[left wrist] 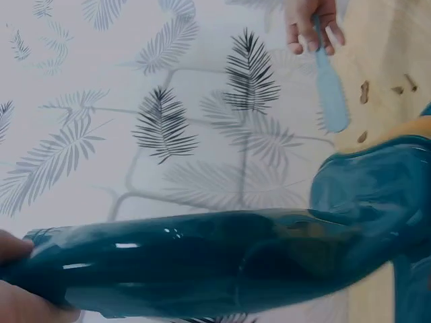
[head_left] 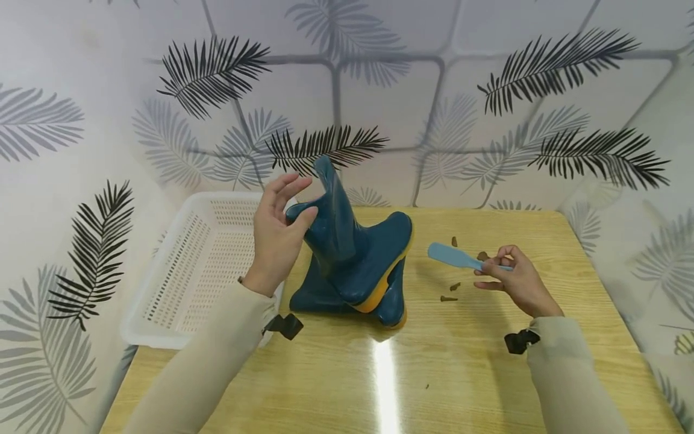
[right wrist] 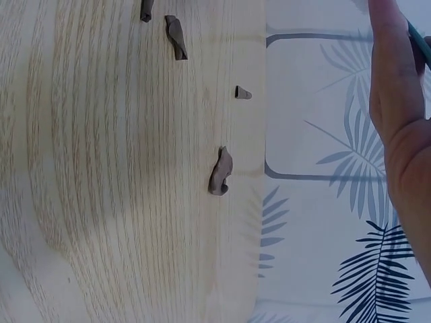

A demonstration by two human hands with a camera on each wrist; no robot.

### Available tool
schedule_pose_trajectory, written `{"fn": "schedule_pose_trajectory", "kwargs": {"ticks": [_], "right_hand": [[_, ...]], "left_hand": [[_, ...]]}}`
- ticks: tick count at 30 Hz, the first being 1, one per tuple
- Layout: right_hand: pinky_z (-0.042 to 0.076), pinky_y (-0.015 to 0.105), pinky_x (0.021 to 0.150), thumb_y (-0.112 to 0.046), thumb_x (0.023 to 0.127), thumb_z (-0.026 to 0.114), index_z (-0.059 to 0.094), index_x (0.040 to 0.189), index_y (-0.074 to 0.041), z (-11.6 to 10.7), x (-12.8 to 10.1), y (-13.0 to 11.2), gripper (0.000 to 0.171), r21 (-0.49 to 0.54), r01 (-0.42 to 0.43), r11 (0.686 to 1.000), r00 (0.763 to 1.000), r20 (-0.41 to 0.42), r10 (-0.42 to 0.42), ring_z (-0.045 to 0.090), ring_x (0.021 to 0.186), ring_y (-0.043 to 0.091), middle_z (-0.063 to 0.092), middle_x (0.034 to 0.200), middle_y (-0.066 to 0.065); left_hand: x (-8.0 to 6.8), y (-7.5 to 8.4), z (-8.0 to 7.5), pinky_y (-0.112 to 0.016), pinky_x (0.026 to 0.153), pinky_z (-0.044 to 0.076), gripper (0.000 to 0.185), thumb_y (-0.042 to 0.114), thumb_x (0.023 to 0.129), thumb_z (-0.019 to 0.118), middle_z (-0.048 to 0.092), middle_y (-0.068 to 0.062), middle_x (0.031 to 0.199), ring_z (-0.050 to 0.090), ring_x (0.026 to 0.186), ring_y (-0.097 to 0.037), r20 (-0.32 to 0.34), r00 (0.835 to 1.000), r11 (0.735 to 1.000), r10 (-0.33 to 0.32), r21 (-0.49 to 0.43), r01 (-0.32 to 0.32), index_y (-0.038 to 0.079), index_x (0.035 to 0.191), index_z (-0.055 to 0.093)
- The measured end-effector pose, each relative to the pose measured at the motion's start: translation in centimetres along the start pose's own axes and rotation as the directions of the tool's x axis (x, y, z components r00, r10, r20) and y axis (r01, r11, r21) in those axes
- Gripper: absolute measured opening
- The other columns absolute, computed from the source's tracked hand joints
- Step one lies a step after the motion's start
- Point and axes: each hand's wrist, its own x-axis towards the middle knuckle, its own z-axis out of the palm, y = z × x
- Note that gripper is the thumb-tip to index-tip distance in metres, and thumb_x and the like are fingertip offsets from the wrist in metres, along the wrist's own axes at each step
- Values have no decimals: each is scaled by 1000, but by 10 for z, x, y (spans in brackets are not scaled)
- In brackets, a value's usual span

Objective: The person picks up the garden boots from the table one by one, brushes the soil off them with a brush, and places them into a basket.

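My left hand (head_left: 279,235) pinches the top rim of a dark teal rubber boot (head_left: 347,253) with a yellow-orange sole. The boot's shaft tilts up toward that hand, and its foot points to the right. Beneath it a second teal boot (head_left: 317,292) lies on its side, partly covered. In my right hand (head_left: 517,280) is a light blue tool (head_left: 452,255) with a slim handle and a flat, rounded head. That head points left toward the boots, apart from them. The left wrist view shows the upper boot's shaft (left wrist: 168,262) up close.
Several small brown pieces (right wrist: 221,173) lie on the wooden table (head_left: 450,367), mostly between the boots and my right hand. A white perforated basket (head_left: 146,289) stands left of the boots. Behind the table rises a leaf-patterned wall covering (head_left: 390,114).
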Motion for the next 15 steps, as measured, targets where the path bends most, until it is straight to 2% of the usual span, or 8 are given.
{"fn": "schedule_pose_trajectory", "kwargs": {"ticks": [2, 4, 6, 8, 12, 15], "right_hand": [[57, 44, 82, -4, 101, 57, 30, 107, -4, 0, -1, -1, 28, 1, 1, 1000, 1000, -2, -1, 70, 94, 17, 55, 100, 8], [58, 43, 81, -4, 101, 57, 30, 107, -4, -1, -1, -1, 28, 0, 4, 1000, 1000, -4, -4, 70, 94, 17, 55, 100, 8], [58, 42, 81, -3, 101, 57, 29, 107, -3, -2, -2, -2, 28, -2, 5, 1000, 1000, -7, -5, 70, 94, 17, 55, 101, 8], [58, 42, 81, -3, 101, 56, 29, 106, -3, -3, -3, -2, 28, -5, 5, 1000, 1000, -10, -5, 70, 94, 17, 55, 101, 9], [58, 41, 80, -2, 101, 56, 29, 106, -3, -5, -5, -3, 28, -7, 14, 1000, 1000, -15, -15, 70, 94, 17, 55, 101, 8], [58, 41, 80, -2, 101, 56, 29, 106, -3, -8, -6, -4, 27, -9, 28, 1000, 999, -17, -28, 70, 94, 17, 57, 101, 7]], "left_hand": [[11, 4, 5, -21, 44, 27, 54, -14, 94, 56, 58, -16, 136, 35, 45, -4, -3, 1000, 998, 15, 53, -15, 2, 143, 43], [22, 10, 10, -21, 44, 26, 57, -14, 94, 56, 59, -16, 135, 34, 45, -6, 16, 999, 995, 47, 91, -48, 4, 146, 41], [31, 15, 16, -22, 45, 26, 60, -14, 94, 56, 58, -17, 134, 49, 62, -4, 51, 995, 990, 89, 100, -94, 4, 149, 39], [38, 20, 21, -24, 46, 26, 63, -16, 93, 55, 58, -18, 133, 56, 86, -4, 94, 986, 985, 134, 96, -143, 2, 150, 36], [49, 27, 30, -24, 46, 26, 67, -18, 91, 54, 59, -17, 130, 56, 88, -5, 169, 969, 979, 181, 66, -195, 1, 152, 33], [55, 31, 34, -23, 46, 25, 69, -20, 91, 53, 60, -15, 126, 57, 78, -11, 215, 958, 979, 188, 34, -200, 2, 153, 31]]}}
